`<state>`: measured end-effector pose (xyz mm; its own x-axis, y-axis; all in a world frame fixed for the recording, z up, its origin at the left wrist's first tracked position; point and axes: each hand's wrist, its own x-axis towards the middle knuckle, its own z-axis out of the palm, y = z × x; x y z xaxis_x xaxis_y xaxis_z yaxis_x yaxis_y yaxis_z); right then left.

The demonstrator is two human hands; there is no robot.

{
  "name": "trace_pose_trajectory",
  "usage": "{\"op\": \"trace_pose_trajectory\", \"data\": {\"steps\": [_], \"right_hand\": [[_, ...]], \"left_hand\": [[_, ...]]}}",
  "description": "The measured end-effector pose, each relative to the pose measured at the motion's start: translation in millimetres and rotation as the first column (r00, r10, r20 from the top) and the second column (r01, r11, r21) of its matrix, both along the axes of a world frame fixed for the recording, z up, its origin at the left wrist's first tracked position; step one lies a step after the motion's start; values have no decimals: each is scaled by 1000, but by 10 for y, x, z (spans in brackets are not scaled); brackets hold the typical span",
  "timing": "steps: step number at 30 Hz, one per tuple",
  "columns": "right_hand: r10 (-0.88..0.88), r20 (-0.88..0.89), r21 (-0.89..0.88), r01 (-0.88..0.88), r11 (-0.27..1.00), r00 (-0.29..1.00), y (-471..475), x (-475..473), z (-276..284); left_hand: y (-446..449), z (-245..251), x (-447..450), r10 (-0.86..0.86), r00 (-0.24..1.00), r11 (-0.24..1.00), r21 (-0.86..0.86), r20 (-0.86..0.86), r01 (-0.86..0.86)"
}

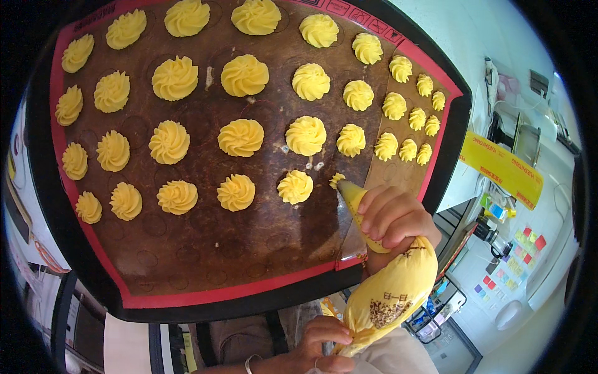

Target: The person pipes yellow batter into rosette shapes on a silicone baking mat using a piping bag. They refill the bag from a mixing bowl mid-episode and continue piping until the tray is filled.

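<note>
My right hand (402, 217) is wrapped around the front of a yellow-filled plastic piping bag (397, 294). At the bag's twisted rear end, my left hand (327, 339) pinches the gathered plastic. The metal piping nozzle (346, 189) points up and left, touching a small dab of yellow dough or cream (336, 180). Rows of piped swirl rosettes (240, 138) cover the upper part of a brown baking mat (224, 252) with a red border. Faint printed circles show on its lower part. Under the mat is a black baking tray (224, 314).
Right of the tray, a yellow box (502, 168) bearing writing juts over the white counter (455, 184). Beyond are a blender (495, 240), a black wire rack (439, 304) and sticky notes (525, 252) on the wall. An orange-handled tool (49, 257) lies at the left.
</note>
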<state>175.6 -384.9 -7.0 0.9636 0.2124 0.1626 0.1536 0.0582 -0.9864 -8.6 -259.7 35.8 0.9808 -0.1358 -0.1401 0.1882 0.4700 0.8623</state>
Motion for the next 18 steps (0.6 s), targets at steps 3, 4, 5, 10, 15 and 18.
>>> {"op": "trace_pose_trajectory", "data": {"steps": [3,4,5,10,15,18], "right_hand": [[-31,-5,-30,31,999,1000,27,22,6],[-50,7,-46,50,998,999,37,24,8],[-69,18,-61,70,996,997,48,24,8],[-52,45,-125,57,990,998,28,66,46],[-45,19,-120,47,992,999,38,63,51],[-46,-6,-124,45,991,999,52,67,77]], "left_hand": [[-3,-3,-5,0,1000,1000,13,-22,0],[-4,-10,-3,2,1000,1000,17,-26,-2],[-4,-11,-1,2,999,1000,21,-32,-1],[-9,-2,1,-4,999,1000,26,-46,5],[-13,-22,-6,-7,998,999,34,-61,9],[-7,-18,-6,-6,998,999,37,-70,9]]}}
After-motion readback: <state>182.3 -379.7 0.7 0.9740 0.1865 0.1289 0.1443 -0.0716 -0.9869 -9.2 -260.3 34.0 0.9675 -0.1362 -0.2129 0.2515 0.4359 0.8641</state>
